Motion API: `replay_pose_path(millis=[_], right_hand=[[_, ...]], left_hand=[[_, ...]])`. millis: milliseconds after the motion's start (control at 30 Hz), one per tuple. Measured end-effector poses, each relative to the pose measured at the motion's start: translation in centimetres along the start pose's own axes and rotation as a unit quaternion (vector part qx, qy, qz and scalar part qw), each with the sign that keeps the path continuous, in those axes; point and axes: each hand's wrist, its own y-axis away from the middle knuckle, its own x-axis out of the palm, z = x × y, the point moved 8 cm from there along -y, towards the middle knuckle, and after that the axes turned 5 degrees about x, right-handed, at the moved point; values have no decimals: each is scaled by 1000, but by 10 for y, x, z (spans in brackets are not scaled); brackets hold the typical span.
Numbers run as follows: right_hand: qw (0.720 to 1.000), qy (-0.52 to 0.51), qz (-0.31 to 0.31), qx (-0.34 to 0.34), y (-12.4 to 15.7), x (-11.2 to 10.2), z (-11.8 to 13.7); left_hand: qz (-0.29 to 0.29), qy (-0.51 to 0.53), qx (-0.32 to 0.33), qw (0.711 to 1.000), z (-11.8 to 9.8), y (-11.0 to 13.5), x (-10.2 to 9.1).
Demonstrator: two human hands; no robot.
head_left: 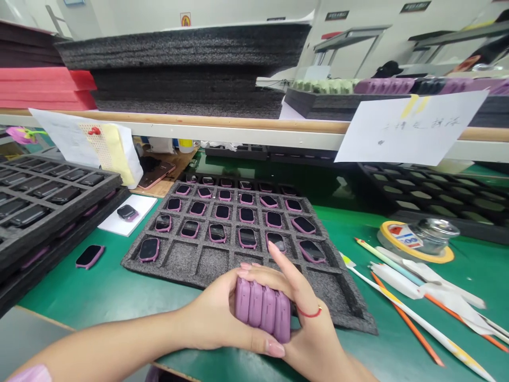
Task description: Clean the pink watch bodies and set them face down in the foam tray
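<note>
A row of several purple watch cases (262, 310), pressed side by side, is gripped between my two hands above the tray's near edge. My left hand (217, 313) wraps its left end, with the thumb along the underside. My right hand (308, 318) closes round the right end, its index finger stretched out over the tray. Behind them lies a grey foam tray (178, 258) with square pockets; many hold dark-screened watches in purple frames, like the watch (149, 249) at front left. Several front-row pockets are bare, and others are partly hidden by my hands.
To the left stand stacked foam trays (107, 185) of dark watches, a loose purple-framed watch (89, 256) and another on white paper (143, 207). At right lie a yellow tape roll (445, 257), a glass jar (437, 233) and several pens. A shelf (238, 130) crosses above.
</note>
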Motion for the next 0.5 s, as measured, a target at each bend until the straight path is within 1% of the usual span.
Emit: replay_pose_path(millis=[67,133,200,233,300,367,433,500], right_hand=[[999,26,13,-24,1,4,3],[997,57,31,-50,2,7,8],[995,67,42,-53,4,6,10],[997,53,44,-40,5,5,10],[999,-11,38,18,5,-2,3],[989,-106,12,102,5,-9,-11],[959,-212,-6,187,6,-10,-27],[913,-305,6,271,8,-2,-41]], left_hand=[[-30,-12,27,999,-1,0,-3],[-55,-45,56,996,-4,1,-6],[-76,-102,76,989,-8,4,-9],[-80,-135,84,984,-11,6,-9],[-75,-200,110,971,-17,10,-9],[-57,-251,149,955,-24,13,-6],[-42,-284,195,938,-30,16,-3],[-37,-298,234,925,-35,17,0]])
